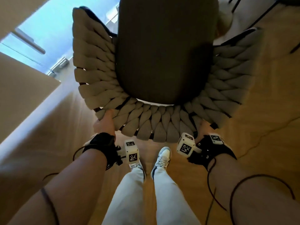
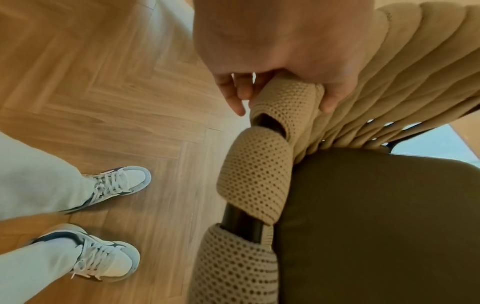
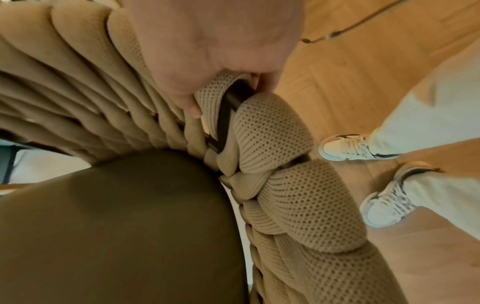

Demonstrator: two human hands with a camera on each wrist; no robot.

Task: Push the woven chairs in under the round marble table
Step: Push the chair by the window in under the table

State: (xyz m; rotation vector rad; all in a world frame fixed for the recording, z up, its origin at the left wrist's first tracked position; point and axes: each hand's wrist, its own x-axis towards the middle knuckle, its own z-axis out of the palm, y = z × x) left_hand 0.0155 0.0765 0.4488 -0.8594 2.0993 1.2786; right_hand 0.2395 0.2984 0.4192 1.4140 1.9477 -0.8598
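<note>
A woven chair point(image 1: 146, 120) with a thick beige braided back and a dark olive seat cushion point(image 1: 162, 54) stands right in front of me. My left hand point(image 1: 105, 120) grips the left part of the back's top rim. In the left wrist view the left hand point(image 2: 284, 102) has its thumb on the seat side and its fingers on the outer side of a woven strand point(image 2: 259, 174). My right hand point(image 1: 201, 127) is mostly hidden behind the rim. In the right wrist view the right hand point(image 3: 231, 92) is wrapped round the braid and its black frame tube point(image 3: 228, 111). No marble table can be made out.
Herringbone wood floor point(image 1: 259, 143) lies all around. My feet in white sneakers point(image 1: 163, 155) stand just behind the chair. A glass door point(image 1: 40, 30) and a beige wall panel point(image 1: 24, 86) are to the left. A thin cable point(image 1: 267, 132) runs over the floor on the right. Thin black furniture legs point(image 1: 259, 15) show top right.
</note>
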